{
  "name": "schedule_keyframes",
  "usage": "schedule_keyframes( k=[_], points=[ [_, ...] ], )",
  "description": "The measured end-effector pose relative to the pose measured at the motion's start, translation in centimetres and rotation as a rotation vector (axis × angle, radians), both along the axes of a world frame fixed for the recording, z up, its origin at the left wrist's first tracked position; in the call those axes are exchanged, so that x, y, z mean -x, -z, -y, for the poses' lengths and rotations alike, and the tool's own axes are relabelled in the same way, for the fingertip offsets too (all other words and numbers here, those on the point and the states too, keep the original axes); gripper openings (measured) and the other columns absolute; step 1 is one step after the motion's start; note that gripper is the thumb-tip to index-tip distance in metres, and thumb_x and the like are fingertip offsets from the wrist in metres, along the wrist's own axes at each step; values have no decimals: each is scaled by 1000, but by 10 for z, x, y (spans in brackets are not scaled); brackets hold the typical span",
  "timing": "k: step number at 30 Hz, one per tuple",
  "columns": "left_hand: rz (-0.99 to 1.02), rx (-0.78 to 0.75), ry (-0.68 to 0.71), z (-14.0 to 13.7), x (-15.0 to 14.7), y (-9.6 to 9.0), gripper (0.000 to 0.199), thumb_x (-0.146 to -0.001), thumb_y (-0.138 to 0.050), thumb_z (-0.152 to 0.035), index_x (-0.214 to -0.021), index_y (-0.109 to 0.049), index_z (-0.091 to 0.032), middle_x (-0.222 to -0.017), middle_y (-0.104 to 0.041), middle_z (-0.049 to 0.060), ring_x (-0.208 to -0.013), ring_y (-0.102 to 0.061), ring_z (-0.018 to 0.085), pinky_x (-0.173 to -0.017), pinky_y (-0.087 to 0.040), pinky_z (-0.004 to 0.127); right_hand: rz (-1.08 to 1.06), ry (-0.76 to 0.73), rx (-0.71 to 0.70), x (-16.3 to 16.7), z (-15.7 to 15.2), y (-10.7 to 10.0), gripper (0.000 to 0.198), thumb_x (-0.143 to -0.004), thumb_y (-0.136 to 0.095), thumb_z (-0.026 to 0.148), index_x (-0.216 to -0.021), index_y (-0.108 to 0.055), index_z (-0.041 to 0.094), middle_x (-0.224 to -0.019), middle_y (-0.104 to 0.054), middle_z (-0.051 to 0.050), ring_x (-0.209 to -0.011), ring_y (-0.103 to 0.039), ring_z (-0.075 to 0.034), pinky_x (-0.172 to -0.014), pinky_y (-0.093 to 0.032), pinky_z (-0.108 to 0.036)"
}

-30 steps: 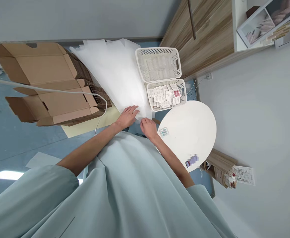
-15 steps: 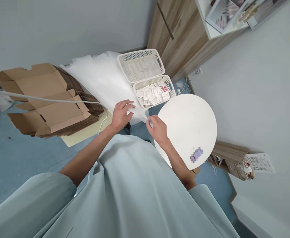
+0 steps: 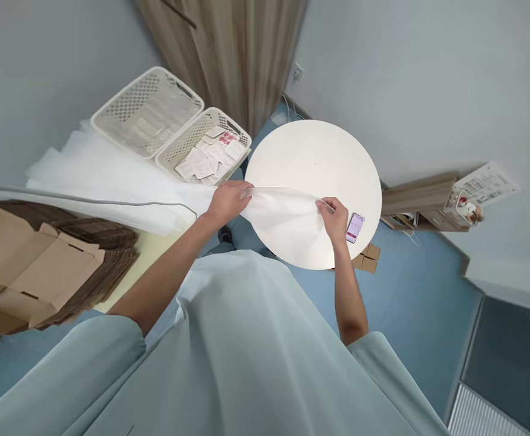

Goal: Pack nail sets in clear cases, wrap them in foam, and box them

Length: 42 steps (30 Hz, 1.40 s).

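Note:
A thin, translucent white packing sheet stretches between my two hands, over the left side of the round white table. My right hand pinches its far end near the phone. My left hand is closed on the other end, its fingertips partly hidden. More of the same white sheets lie in a pile to the left, reaching close to my left hand. Whether the held sheet is fully separate from the pile, I cannot tell.
A white basket of small printed cards stands beside a basket of clear packets. Flattened cardboard boxes are stacked at left, with a cable above. A phone lies on the table; small brown boxes sit below its edge.
My right hand has moved right over the table, drawing the sheet out. My left hand has closed on the sheet. The view has turned to the right.

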<state>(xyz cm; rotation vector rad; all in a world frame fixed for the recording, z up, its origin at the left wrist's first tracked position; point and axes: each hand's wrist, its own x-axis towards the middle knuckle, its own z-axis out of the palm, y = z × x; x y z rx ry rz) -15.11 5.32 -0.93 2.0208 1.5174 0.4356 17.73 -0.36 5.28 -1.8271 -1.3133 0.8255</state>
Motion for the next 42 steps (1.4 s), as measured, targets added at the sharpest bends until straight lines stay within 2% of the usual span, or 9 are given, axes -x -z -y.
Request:
schedule_keyframes(
  k=[8,14,17,24,30,32,35,38,42],
  points=[
    [-206,74,181,-34,-65,15,42,-97,-53,-25,-130,-78,-22,-133,-79,12,-122,-72,38,-103,-55,48,44,255,64,-115,64,39,42,-89,-69,60,-96,-75,19,-97,-77,-7,-93,-67,-24,-89,-52,-38],
    [-235,54,284,-64,-120,32,44,-100,-48,-30,-132,-75,-20,-132,-78,17,-122,-71,39,-106,-52,53,-23,478,146,-165,124,82,45,-80,-71,62,-91,-74,18,-92,-77,-8,-87,-65,-23,-84,-53,-38],
    [-225,37,285,-79,-161,41,51,-97,-49,-28,-143,-67,-14,-124,-79,21,-116,-72,42,-104,-52,56,-66,588,150,-173,148,97,46,-76,-73,62,-87,-72,18,-86,-74,-7,-81,-63,-22,-81,-52,-38],
    [-164,-13,393,-96,-273,44,49,-93,-55,-28,-137,-67,-10,-99,-78,21,-108,-72,44,-102,-51,59,-106,839,85,-171,191,109,53,-76,-71,69,-87,-69,17,-80,-71,-7,-78,-64,-22,-76,-54,-38],
    [-109,-49,502,-109,-322,27,47,-90,-56,-24,-133,-72,-15,-126,-74,22,-130,-63,44,-116,-44,64,26,906,9,-143,226,99,54,-95,-57,69,-103,-71,17,-99,-75,-11,-92,-68,-25,-84,-59,-41],
    [-36,-105,529,-118,-325,26,43,-90,-57,-24,-128,-76,-20,-142,-69,18,-143,-54,43,-123,-38,65,131,833,-60,-125,232,100,45,-99,-55,61,-104,-71,19,-109,-75,-14,-103,-69,-27,-94,-59,-45],
    [45,-147,493,-130,-316,32,44,-89,-60,-26,-130,-76,-21,-156,-60,15,-157,-39,43,-130,-28,68,225,496,-102,-94,234,111,25,-102,-58,42,-105,-73,22,-119,-75,-16,-116,-71,-30,-102,-60,-50],
    [62,-119,430,-139,-298,43,54,-85,-66,-28,-138,-73,-20,-165,-53,15,-162,-31,44,-133,-24,68,299,124,-20,-64,226,127,14,-99,-62,26,-106,-74,24,-129,-76,-17,-121,-72,-32,-101,-61,-51],
    [-4,-23,358,-148,-268,62,60,-83,-68,-30,-143,-72,-23,-173,-45,12,-165,-28,44,-133,-24,70,351,-212,77,-34,203,148,19,-100,-61,14,-108,-75,24,-142,-73,-15,-141,-66,-32,-108,-60,-50]
  ],
)
